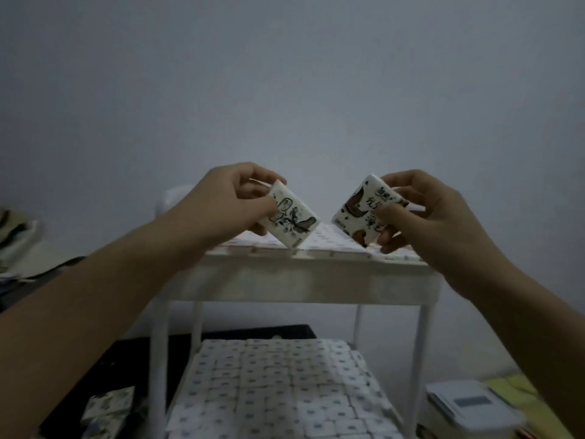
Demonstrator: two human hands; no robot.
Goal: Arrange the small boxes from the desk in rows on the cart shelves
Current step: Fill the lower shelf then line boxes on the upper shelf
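My left hand grips a small white box with dark cartoon print, tilted, just above the top shelf of the white cart. A second small printed box, also tilted, is gripped in my right hand over the same shelf. The two boxes are apart, with a gap between them. Rows of small boxes lie flat on the top shelf behind the held ones. The lower shelf is covered with many small boxes in tight rows.
A dark desk surface lies under and left of the cart. A printed packet rests at lower left. A lidded plastic container sits at lower right. Clutter lies at far left; a plain wall stands behind.
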